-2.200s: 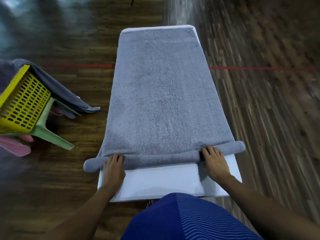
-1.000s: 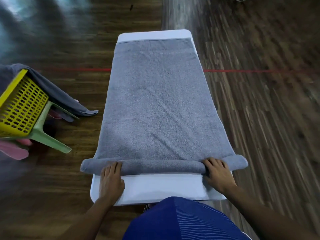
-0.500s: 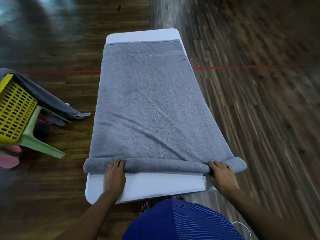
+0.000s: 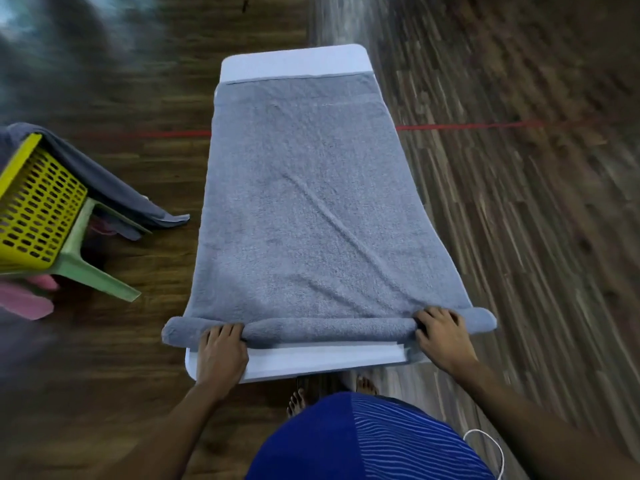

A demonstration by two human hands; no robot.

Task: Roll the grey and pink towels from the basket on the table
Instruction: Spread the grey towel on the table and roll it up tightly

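Note:
A grey towel (image 4: 304, 209) lies lengthwise over a narrow white table (image 4: 294, 64). Its near end is wound into a thin roll (image 4: 329, 329) that sticks out past both table sides. My left hand (image 4: 221, 353) rests on the table with its fingers curled onto the roll's left part. My right hand (image 4: 441, 336) grips the roll near its right end, fingers bent over the top. A pink towel (image 4: 24, 301) shows at the left edge, below a yellow basket (image 4: 34, 209).
The basket stands on a green plastic stool (image 4: 93, 271) left of the table, with a dark grey cloth (image 4: 104, 188) draped over its rim. Wooden floor surrounds the table, crossed by a red line (image 4: 467, 126). My bare feet (image 4: 298, 400) are under the near table edge.
The roll has grown thicker and crept away from me. The towel's far edge has slid towards me, baring more white table at the far end. Both hands stay on the roll.

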